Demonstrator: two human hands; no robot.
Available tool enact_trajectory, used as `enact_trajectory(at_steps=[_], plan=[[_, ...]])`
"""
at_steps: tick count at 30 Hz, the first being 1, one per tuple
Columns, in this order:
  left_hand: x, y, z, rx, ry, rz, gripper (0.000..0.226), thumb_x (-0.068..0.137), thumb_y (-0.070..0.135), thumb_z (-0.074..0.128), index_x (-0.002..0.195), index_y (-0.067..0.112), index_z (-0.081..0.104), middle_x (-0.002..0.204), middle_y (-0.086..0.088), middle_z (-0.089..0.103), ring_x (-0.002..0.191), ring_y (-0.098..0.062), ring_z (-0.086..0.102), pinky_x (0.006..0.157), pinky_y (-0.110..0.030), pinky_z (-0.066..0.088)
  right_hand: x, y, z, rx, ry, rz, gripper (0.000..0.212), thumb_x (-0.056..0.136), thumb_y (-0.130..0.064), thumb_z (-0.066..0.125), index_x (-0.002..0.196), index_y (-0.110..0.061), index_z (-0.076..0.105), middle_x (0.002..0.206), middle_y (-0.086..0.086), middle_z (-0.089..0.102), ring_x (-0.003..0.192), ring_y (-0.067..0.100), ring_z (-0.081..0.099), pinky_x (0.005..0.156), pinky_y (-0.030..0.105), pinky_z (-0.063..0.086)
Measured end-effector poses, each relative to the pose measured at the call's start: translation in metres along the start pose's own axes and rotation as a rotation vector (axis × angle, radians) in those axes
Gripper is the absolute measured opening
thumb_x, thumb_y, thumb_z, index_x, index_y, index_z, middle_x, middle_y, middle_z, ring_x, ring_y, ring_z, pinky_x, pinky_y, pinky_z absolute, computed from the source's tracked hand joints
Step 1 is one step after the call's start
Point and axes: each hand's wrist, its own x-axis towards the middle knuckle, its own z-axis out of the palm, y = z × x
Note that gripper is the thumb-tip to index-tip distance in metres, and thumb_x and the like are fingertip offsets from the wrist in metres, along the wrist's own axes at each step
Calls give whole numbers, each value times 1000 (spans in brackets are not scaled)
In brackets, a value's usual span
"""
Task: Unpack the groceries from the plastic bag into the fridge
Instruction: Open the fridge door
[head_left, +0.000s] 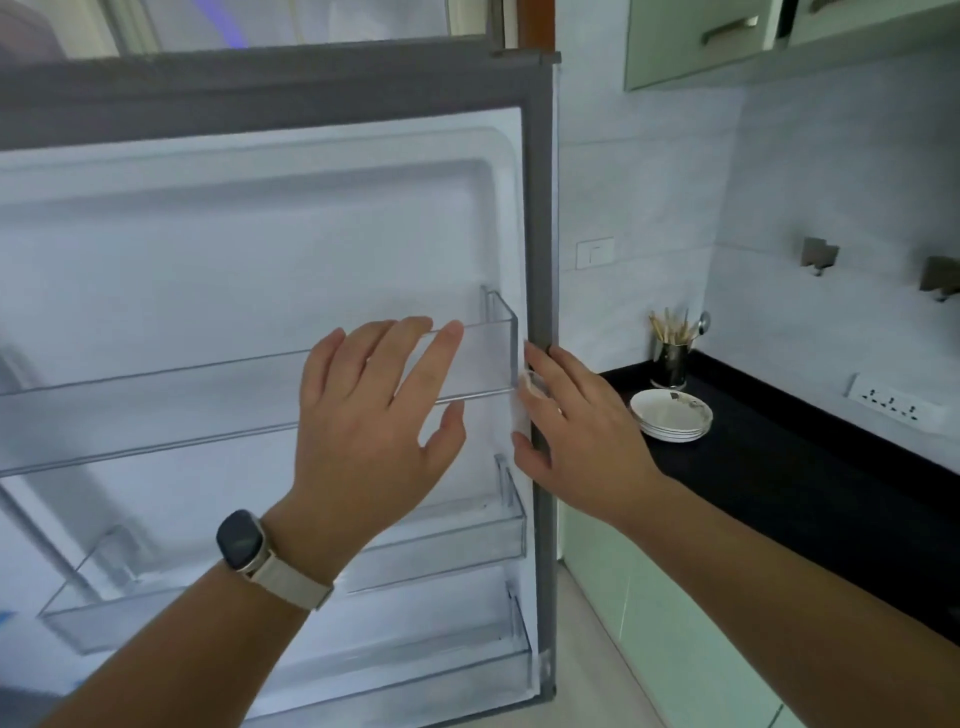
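The open fridge door (270, 244) fills the left and middle of the view, its white inner side facing me. Three clear door bins hang on it: an upper bin (156, 410), a middle bin (452, 540) and a bottom bin (415, 670), all with nothing in them. My left hand (369, 421), with a watch on the wrist, is spread flat in front of the upper bin, fingers apart. My right hand (576, 431) rests against the door's grey outer edge (540, 208), fingers extended, holding nothing. No plastic bag or groceries are in view.
A black countertop (810, 483) runs along the right wall. On it stand a stack of white plates (670, 415) and a metal cup of utensils (672, 353). Green cabinets sit below and above, and a socket strip (893, 402) is on the wall.
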Motion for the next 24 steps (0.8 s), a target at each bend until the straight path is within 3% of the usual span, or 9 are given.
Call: enact_trajectory(at_steps=[11, 16, 24], plan=[[0, -5, 13, -92, -48, 21, 51, 88, 28, 58, 135, 8, 61, 136, -18, 61, 124, -39, 58, 110, -53, 31, 3, -6, -29, -180, -237, 135, 55, 88, -37, 59, 138, -16, 48, 145, 11, 48, 133, 32, 44, 103, 45, 42], [-16, -3, 18, -291, -34, 197, 50, 85, 23, 63, 133, 8, 63, 141, -19, 57, 131, -38, 53, 111, -55, 34, -8, -20, -56, -285, -328, 224, 52, 90, -43, 49, 133, -14, 55, 138, 10, 55, 128, 31, 49, 100, 44, 44], [-55, 26, 32, -629, -355, 313, 54, 91, 38, 57, 139, 12, 57, 147, -14, 53, 136, -33, 49, 109, -51, 39, -52, -54, -93, -435, -586, 415, 55, 90, -49, 49, 132, -15, 55, 133, 9, 58, 124, 32, 52, 99, 46, 47]])
